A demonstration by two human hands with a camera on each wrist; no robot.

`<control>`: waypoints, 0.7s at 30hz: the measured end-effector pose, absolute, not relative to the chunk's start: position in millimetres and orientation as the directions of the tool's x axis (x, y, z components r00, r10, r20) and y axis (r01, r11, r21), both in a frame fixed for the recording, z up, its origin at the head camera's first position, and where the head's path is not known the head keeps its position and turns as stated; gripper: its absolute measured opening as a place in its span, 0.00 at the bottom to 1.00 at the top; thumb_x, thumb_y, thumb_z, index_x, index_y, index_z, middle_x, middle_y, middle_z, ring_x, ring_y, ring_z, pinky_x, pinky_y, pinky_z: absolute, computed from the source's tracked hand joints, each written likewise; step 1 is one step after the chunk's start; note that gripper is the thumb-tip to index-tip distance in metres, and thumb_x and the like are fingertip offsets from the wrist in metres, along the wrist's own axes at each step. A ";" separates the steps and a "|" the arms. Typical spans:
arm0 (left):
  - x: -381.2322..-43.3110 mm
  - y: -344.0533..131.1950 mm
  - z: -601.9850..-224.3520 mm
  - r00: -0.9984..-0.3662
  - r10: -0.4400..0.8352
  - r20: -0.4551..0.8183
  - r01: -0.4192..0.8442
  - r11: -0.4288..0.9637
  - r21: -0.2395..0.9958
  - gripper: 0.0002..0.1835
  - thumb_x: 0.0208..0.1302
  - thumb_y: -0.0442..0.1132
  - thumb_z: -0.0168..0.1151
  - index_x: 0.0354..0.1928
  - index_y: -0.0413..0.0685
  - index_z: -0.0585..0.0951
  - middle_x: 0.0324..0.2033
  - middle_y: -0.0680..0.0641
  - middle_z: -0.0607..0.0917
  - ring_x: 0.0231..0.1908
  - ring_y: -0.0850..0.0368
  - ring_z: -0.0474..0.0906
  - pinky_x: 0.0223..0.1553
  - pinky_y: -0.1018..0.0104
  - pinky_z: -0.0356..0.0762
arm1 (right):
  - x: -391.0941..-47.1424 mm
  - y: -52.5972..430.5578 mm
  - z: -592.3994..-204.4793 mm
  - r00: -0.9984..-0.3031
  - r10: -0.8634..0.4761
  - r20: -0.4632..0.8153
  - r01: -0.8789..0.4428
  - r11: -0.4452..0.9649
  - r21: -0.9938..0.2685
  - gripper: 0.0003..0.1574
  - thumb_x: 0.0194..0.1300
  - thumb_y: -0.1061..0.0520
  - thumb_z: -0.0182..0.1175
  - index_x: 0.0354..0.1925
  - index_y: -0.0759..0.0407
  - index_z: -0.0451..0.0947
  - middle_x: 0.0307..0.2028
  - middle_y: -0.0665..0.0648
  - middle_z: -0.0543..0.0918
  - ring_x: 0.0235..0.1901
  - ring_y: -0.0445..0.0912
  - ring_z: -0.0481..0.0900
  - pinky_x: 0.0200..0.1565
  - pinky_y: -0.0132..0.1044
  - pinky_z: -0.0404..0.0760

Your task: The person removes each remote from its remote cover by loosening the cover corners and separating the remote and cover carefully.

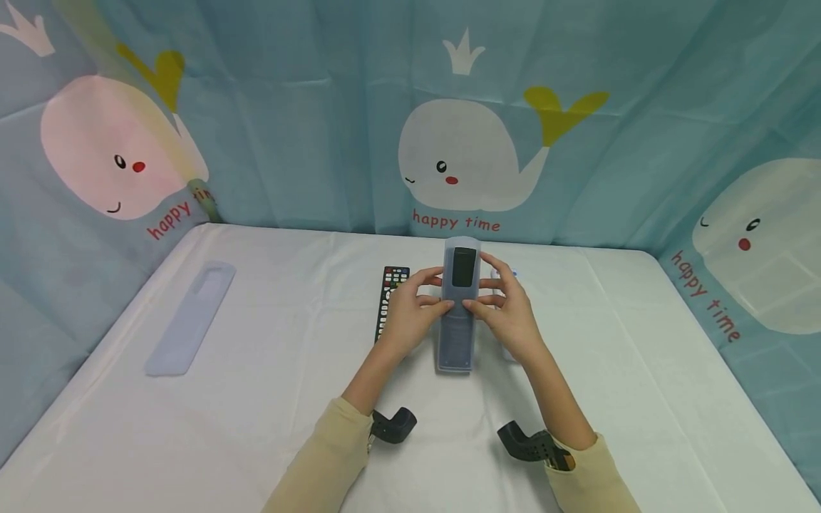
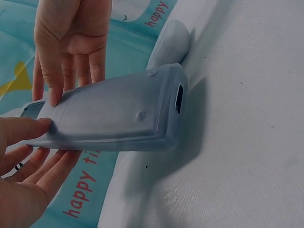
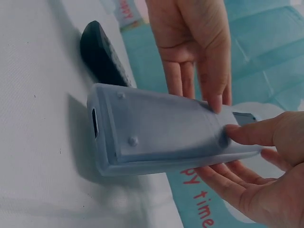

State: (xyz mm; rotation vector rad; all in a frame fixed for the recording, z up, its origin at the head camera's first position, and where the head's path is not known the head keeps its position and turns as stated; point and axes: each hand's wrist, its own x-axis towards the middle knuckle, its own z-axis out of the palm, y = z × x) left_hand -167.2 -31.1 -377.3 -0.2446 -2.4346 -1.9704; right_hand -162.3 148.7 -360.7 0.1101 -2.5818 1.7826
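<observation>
Both hands hold a remote control in a translucent bluish silicone cover (image 1: 457, 335) above the table, its dark screen showing at the far end. My left hand (image 1: 410, 310) grips its left side, thumb on the upper face and fingers beneath. From the other side my right hand (image 1: 511, 313) grips it the same way. In the right wrist view, the cover's near end has a small slot and two little bumps on the covered face (image 3: 161, 128). A black remote (image 1: 393, 278) with many buttons lies behind the left hand. Mostly hidden behind the right hand is a white remote (image 2: 172, 42).
An unfilled translucent cover (image 1: 192, 320) lies flat on the left of the white-clothed table (image 1: 641, 370). A blue curtain (image 1: 321, 128) with printed whales hangs along the back and sides. Dark wrist camera mounts (image 1: 394, 426) stick out from both sleeves.
</observation>
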 end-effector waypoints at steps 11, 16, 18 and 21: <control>-166.0 -29.3 -376.3 -0.986 0.116 0.123 0.143 0.186 0.972 0.32 0.68 0.28 0.71 0.73 0.47 0.75 0.59 0.39 0.82 0.53 0.42 0.88 0.55 0.53 0.88 | -160.6 147.1 -360.0 -0.996 -0.035 0.083 -0.090 0.359 -0.929 0.53 0.70 0.71 0.65 0.83 0.47 0.55 0.61 0.69 0.77 0.52 0.60 0.85 0.49 0.41 0.90; -165.8 -29.8 -375.2 -0.982 0.124 0.140 0.161 0.177 0.971 0.34 0.67 0.27 0.71 0.73 0.48 0.74 0.58 0.39 0.82 0.52 0.42 0.88 0.54 0.53 0.88 | -160.2 146.8 -359.3 -0.994 -0.029 0.103 -0.106 0.367 -0.924 0.52 0.71 0.71 0.65 0.83 0.47 0.57 0.61 0.68 0.78 0.52 0.60 0.85 0.50 0.36 0.89; -165.7 -30.0 -374.2 -0.982 0.125 0.144 0.165 0.172 0.971 0.34 0.67 0.27 0.71 0.73 0.48 0.74 0.58 0.39 0.82 0.52 0.42 0.88 0.54 0.53 0.88 | -159.8 146.8 -359.1 -0.993 -0.029 0.114 -0.117 0.368 -0.923 0.51 0.71 0.71 0.65 0.82 0.47 0.58 0.61 0.68 0.78 0.53 0.61 0.85 0.50 0.35 0.88; -165.2 -30.5 -372.8 -0.980 0.127 0.153 0.174 0.167 0.971 0.33 0.68 0.26 0.70 0.73 0.47 0.74 0.57 0.39 0.81 0.53 0.42 0.88 0.54 0.54 0.88 | -158.9 146.5 -358.4 -0.991 -0.025 0.134 -0.134 0.368 -0.920 0.50 0.71 0.70 0.66 0.82 0.48 0.59 0.60 0.68 0.79 0.54 0.61 0.85 0.50 0.33 0.87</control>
